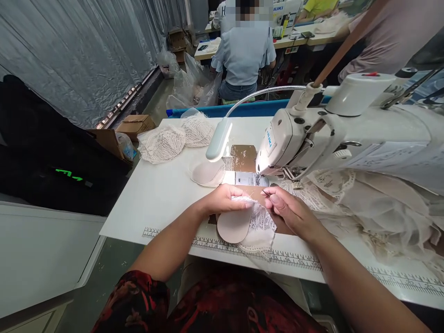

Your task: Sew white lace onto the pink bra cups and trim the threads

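Note:
My left hand [224, 198] is closed in a pinch on the upper edge of a beige padded cup [233, 226] overlaid with white lace [260, 227]. My right hand [287, 208] has its fingers curled on the same lace, just right of the left hand. Both hands sit on the white sewing table [156, 194] right in front of the needle area of a white sewing machine [347, 134]. A second beige cup [208, 173] lies under the gooseneck lamp [218, 138].
A pile of white lace cups [173, 138] lies at the table's far left. Loose cream lace fabric [381, 203] spreads under the machine arm at right. A ruler strip [294, 259] runs along the near edge. A seated person in a blue shirt [243, 51] works behind.

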Demonstrator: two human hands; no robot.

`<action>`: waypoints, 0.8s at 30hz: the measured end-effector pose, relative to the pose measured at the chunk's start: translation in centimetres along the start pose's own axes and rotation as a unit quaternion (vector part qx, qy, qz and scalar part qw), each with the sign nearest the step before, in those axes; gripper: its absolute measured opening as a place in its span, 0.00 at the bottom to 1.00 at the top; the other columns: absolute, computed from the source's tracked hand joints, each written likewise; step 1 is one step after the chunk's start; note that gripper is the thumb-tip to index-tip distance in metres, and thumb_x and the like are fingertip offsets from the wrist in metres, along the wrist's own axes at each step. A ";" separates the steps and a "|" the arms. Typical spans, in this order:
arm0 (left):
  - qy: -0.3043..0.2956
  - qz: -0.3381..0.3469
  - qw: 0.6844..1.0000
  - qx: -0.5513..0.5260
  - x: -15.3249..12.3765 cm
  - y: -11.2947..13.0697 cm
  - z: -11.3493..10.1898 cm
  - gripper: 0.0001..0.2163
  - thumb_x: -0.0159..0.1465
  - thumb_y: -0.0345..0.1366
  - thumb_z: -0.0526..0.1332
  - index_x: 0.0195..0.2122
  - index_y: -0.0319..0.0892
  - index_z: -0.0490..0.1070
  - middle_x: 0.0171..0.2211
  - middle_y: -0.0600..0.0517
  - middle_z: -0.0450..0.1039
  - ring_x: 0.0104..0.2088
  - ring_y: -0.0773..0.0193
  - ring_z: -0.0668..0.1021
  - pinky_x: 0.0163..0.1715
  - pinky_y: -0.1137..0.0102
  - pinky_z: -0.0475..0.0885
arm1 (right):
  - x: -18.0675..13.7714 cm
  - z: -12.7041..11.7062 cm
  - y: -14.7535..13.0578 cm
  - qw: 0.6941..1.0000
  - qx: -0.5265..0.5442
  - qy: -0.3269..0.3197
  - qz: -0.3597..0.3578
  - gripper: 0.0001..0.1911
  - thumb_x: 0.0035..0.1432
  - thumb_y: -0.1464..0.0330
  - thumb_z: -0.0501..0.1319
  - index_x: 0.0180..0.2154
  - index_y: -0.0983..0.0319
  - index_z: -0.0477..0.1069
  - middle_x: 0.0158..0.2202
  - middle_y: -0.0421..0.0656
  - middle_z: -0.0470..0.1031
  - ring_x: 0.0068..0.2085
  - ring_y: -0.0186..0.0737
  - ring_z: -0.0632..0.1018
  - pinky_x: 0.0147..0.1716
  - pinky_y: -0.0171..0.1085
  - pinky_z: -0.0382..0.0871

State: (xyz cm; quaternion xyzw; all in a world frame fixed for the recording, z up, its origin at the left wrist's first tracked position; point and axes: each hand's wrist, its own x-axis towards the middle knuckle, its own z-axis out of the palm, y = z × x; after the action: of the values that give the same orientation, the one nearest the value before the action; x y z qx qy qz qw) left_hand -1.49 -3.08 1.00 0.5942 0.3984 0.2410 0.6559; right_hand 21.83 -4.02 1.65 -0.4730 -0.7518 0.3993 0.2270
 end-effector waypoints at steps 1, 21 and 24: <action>0.000 -0.004 1.000 -0.006 0.0 0.0 0.0 0.16 0.57 0.44 0.66 0.40 0.37 0.77 0.32 0.49 0.75 0.32 0.66 0.74 0.31 0.72 0.67 | 0.0 -0.2 0.2 1.000 -0.003 -0.002 -0.007 0.22 0.65 0.55 0.46 0.48 0.61 0.69 0.38 0.45 0.77 0.36 0.41 0.77 0.39 0.42 0.70; -0.032 -0.008 0.999 -0.027 0.2 0.1 0.2 0.15 0.58 0.43 0.66 0.40 0.38 0.79 0.32 0.50 0.76 0.32 0.67 0.74 0.31 0.73 0.66 | 0.3 0.1 -0.4 0.999 0.025 -0.002 -0.048 0.12 0.58 0.60 0.58 0.36 0.58 0.76 0.35 0.44 0.78 0.37 0.44 0.77 0.37 0.42 0.70; -0.044 -0.019 0.998 -0.033 0.1 0.2 0.2 0.16 0.57 0.42 0.66 0.42 0.37 0.78 0.32 0.49 0.76 0.33 0.66 0.73 0.33 0.72 0.66 | 0.3 0.0 0.0 0.998 0.015 -0.018 -0.061 0.13 0.57 0.58 0.58 0.38 0.59 0.75 0.34 0.44 0.77 0.35 0.43 0.76 0.35 0.41 0.70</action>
State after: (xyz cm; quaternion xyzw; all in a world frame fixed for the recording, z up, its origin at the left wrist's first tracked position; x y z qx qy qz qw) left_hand -1.26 -3.09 1.18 0.5743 0.3724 0.2149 0.6966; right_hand 21.69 -3.74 1.70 -0.4155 -0.7770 0.4049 0.2444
